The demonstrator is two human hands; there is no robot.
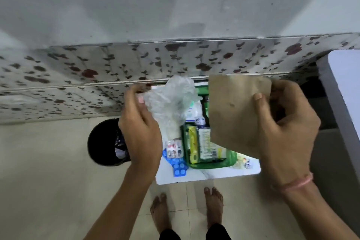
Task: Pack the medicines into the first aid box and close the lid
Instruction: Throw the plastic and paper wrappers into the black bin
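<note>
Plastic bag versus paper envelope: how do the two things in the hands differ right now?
The plastic bag is clear and crumpled; the paper envelope is brown, opaque and flat. The left hand holds the bag, the right hand the envelope. Both are held above the open green box.

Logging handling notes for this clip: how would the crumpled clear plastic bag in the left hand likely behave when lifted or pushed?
The crumpled clear plastic bag is probably floppy: it bunches and creases above the left hand. It looks light, since a pinch at one edge holds it up. Pushed, it would likely crumple rather than slide; its contents cannot be seen.
</note>
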